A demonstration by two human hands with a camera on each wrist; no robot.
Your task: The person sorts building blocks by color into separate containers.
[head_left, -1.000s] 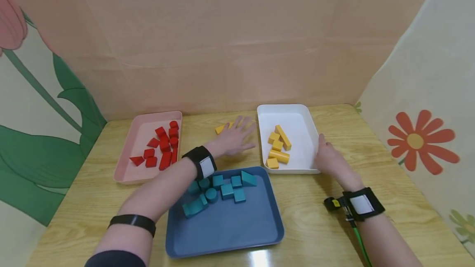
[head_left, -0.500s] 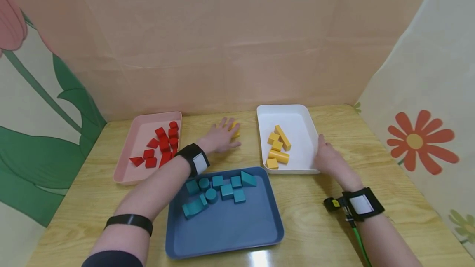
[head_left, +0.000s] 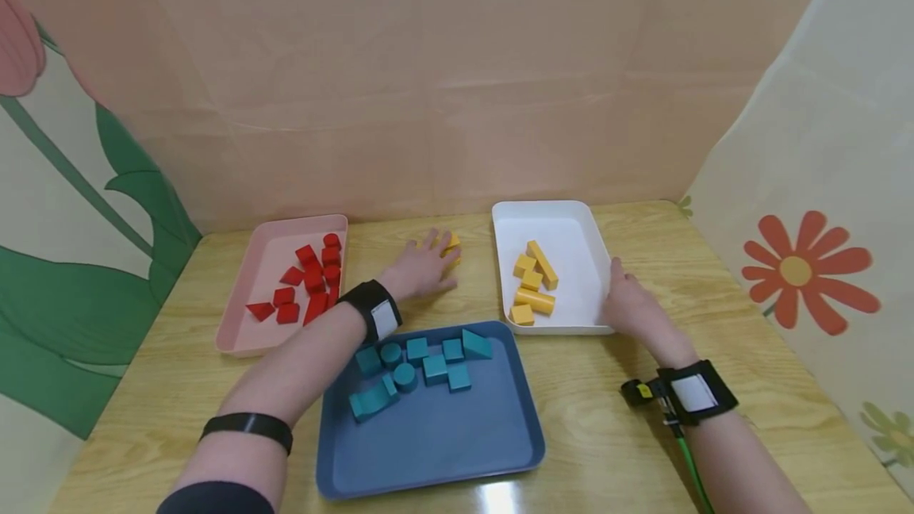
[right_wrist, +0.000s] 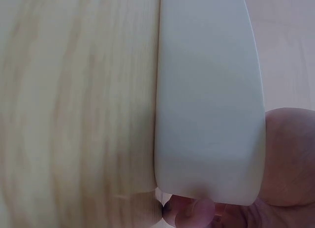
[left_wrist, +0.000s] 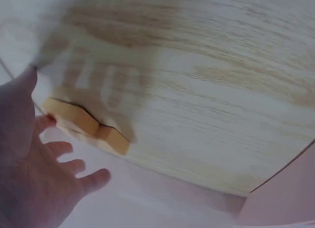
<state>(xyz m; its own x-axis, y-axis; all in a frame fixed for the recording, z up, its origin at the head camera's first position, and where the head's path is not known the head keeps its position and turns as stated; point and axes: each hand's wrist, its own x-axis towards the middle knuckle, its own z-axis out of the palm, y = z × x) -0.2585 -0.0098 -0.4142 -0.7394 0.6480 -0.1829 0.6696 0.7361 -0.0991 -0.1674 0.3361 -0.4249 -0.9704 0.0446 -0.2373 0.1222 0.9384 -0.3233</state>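
Observation:
My left hand (head_left: 424, 268) reaches over the table's far part with fingers spread. Yellow blocks (head_left: 453, 242) show between and beyond its fingers, partly hidden. In the left wrist view, two yellow blocks (left_wrist: 74, 114) lie side by side on the wood near the fingertips; whether any finger touches them is unclear. My right hand (head_left: 635, 308) holds the near right corner of the white tray (head_left: 581, 260), seen in the right wrist view as a pale wall (right_wrist: 211, 90) with fingers (right_wrist: 197, 213) curled at its end. Several yellow blocks (head_left: 535, 301) lie inside that tray.
A pink tray (head_left: 246, 292) with several red blocks (head_left: 314, 282) stands at the left. Nearer, a blue tray (head_left: 435, 450) carries several teal blocks (head_left: 435, 369), partly under the left forearm. A pinkish backdrop (head_left: 428, 101) rises behind the table.
My left hand has moved left from beside the white tray, so the yellow blocks now show at its right instead of its left. My right hand has stayed at the white tray.

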